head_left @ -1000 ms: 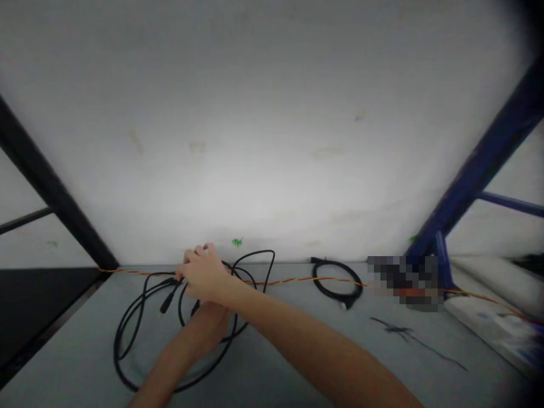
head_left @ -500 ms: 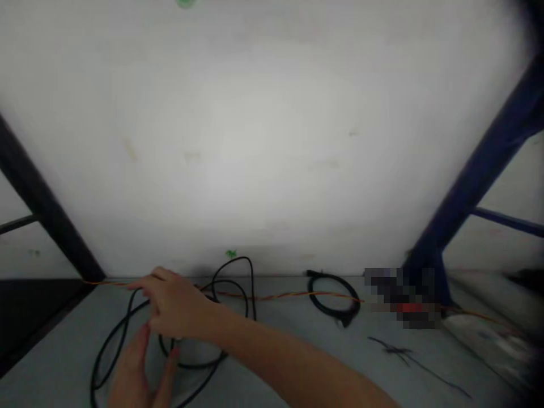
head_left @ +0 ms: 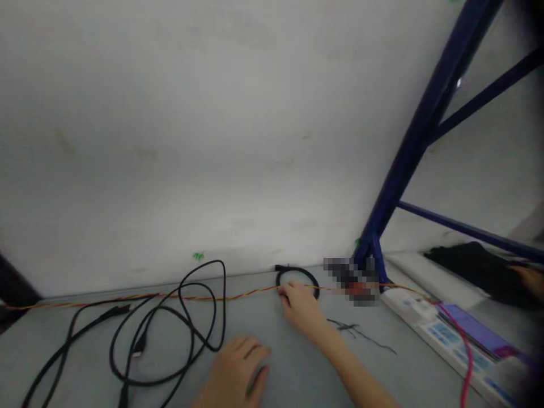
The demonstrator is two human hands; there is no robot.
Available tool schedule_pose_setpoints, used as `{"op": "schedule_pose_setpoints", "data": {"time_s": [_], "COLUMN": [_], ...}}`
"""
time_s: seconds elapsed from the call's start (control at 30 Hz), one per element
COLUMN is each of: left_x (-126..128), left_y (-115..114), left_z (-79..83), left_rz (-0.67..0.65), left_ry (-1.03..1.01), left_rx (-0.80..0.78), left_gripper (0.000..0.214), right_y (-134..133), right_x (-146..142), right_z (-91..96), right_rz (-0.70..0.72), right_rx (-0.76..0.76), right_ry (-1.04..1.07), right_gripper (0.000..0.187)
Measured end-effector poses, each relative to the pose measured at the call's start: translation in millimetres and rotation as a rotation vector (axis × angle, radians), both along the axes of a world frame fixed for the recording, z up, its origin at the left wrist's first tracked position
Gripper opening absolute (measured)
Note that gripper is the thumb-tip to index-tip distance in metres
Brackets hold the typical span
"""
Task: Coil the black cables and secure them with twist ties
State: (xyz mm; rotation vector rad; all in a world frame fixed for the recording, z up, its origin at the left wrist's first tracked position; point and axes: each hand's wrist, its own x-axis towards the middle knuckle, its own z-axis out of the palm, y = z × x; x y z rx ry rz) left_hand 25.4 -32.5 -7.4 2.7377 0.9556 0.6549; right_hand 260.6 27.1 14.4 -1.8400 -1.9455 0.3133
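Reaching across the grey bench (head_left: 259,320), we lay our right hand (head_left: 300,309) over the near edge of a small coiled black cable (head_left: 297,276). Those fingers (head_left: 287,297) sit close together on the coil, though we cannot tell whether they clamp it. Our left hand (head_left: 236,368) rests empty on the bench, its fingers (head_left: 259,352) slightly spread, just beside a long black cable (head_left: 148,384) lying in loose loops at lower left, with a plug (head_left: 138,347) inside the loops. The short cable sits in a neat ring; the long one lies unwound. A twisted orange-and-yellow wire (head_left: 97,301) runs along the bench's back edge towards a white power strip (head_left: 408,309) at right.
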Motion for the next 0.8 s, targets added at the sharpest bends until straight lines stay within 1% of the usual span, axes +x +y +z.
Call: {"op": "schedule_pose_setpoints", "data": {"time_s": [0.07,0.13,0.23,0.3,0.4,0.5,0.6,0.7,0.8], "left_x": [11,15,13,11,8,6,4,4,4], "left_y": [19,36,53,58,63,67,69,69,68], "left_z": [-15.5,-32.6,-53.5,-61.5,-67.2,-70.9,-73.3,-71.5,-65.0], "left_rz": [0.081,0.14,0.219,0.268,0.329,0.373,0.392,0.436,0.566], "left_ry": [-0.035,-0.062,-0.095,-0.128,-0.192,-0.232,-0.251,-0.254,-0.257], "left_rx": [-0.029,-0.02,0.007,0.015,0.008,-0.009,-0.028,-0.012,0.044], "left_gripper": [0.036,0.039,0.04,0.041,0.042,0.042,0.041,0.039,0.027], "right_y": [3,4,3,-3,-19,-39,-55,-64,-71], "right_x": [11,14,13,12,5,-6,-19,-32,-40], "right_z": [-16.0,-26.1,-34.5,-36.9,-35.6,-28.9,-21.6,-19.5,-22.9], "right_rz": [-0.056,-0.073,-0.043,0.01,0.129,0.265,0.366,0.474,0.529], "right_rx": [-0.003,-0.011,-0.043,-0.073,-0.103,-0.147,-0.21,-0.313,-0.403], "right_ry": [-0.035,-0.047,-0.026,0.001,0.06,0.115,0.166,0.235,0.271], "right_gripper": [0.035,0.036,0.034,0.032,0.028,0.023,0.022,0.022,0.02]}}
